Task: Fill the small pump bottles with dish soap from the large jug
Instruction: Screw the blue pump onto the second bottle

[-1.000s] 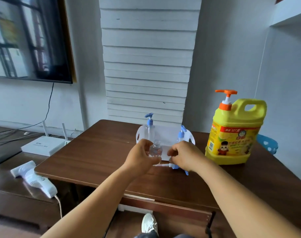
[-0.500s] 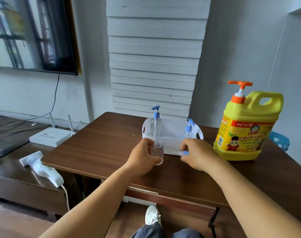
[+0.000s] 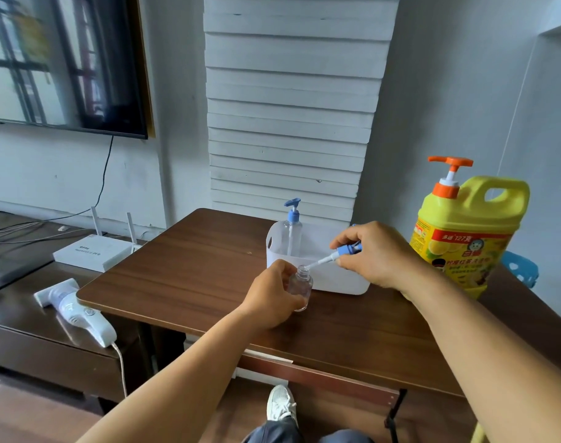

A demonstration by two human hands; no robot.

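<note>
- Brown wood-grain table [image 3: 193, 276] carries everything I'm working on; my left hand [image 3: 272, 298] curls around a small clear bottle [image 3: 300, 287] standing upright on it, cap off, mouth open.
- My right hand [image 3: 373, 254] pinches the blue pump head [image 3: 346, 251] just right of that bottle and slightly higher, with its white tube slanting down so the tip sits at the bottle's mouth.
- Directly behind both grips stands a white plastic caddy [image 3: 346, 284], and in its left end a taller clear pump bottle [image 3: 290, 235] with a blue pump stands upright.
- Right of my right hand, near the table's far edge, is the big yellow jug [image 3: 464, 238] with an orange pump. Its red label band shows "127" among characters I can't make out, above a cartoon figure.
- Behind the caddy, a stack of white boards [image 3: 288, 123] leans against the grey-white wall.
- Left of my left hand, well apart, a lower dark cabinet [image 3: 33, 340] holds a white router [image 3: 94, 252] with two antennas and a white handheld device [image 3: 78, 311] with a cord.
- A dark screen [image 3: 62, 59] hangs on the wall above them, a cable trailing down.
- A blue stool [image 3: 522, 271] peeks out behind the jug.
</note>
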